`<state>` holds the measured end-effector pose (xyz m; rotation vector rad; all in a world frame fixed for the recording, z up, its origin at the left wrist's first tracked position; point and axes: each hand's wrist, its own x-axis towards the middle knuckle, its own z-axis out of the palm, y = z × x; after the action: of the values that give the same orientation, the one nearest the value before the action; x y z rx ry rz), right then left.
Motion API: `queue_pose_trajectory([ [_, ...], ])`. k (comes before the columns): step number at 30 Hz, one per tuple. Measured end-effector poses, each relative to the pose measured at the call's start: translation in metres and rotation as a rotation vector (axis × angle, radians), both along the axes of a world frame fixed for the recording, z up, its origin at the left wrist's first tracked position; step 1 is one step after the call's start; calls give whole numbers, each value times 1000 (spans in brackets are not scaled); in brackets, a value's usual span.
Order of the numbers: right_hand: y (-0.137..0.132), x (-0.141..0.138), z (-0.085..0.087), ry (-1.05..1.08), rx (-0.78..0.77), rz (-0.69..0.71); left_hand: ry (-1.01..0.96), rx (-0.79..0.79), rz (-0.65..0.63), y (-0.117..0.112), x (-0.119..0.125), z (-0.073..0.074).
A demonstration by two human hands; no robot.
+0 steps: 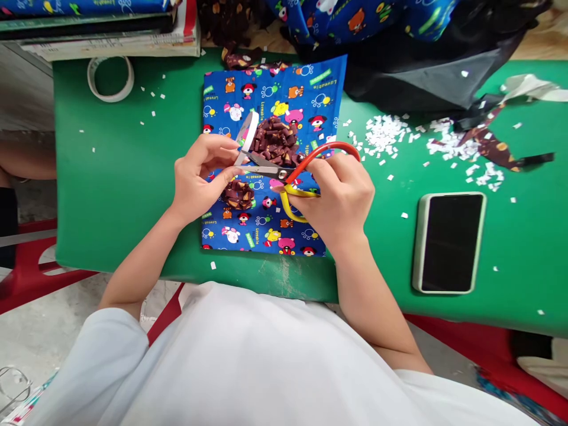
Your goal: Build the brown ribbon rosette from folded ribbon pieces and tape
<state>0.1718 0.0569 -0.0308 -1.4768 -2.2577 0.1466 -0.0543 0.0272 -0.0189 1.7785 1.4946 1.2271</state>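
Note:
My right hand (339, 198) grips scissors (283, 173) with a red and a yellow handle, their blades parted and pointing left. My left hand (202, 174) pinches a narrow white strip (249, 131) that curls up from the fingertips. The blade tips are at the strip, close to my left thumb. Beneath both hands lies blue fabric (231, 234) printed with cartoon animals. On it sit a larger heap of small brown cut pieces (277, 141) and a smaller brown heap (238, 195), the latter below the blades.
The green table (119, 207) bears a white tape roll (110, 78) at the left and a phone (450, 242) at the right. White snippets (386, 135) are scattered about. Black cloth (408, 77) and a stack of papers (115, 44) lie at the back.

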Motion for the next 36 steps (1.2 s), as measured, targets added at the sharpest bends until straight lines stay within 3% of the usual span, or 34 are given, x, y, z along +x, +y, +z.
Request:
queue_pose_trajectory([
  [6,2,3,-4,53,19,-26,156,73,121,10,-19,-10],
  [15,2,5,-6,55,67,-35,513,200,277,43,-106,-64],
  [21,3,4,-7,79,53,-32,623,231,294,67,-133,-83],
  [25,4,3,-7,80,38,-41,701,252,336,86,-164,-93],
  [30,3,4,-6,71,21,-40,690,247,556,87,-198,-101],
  [36,4,4,-4,64,41,-38,665,108,594,78,-201,-91],
])
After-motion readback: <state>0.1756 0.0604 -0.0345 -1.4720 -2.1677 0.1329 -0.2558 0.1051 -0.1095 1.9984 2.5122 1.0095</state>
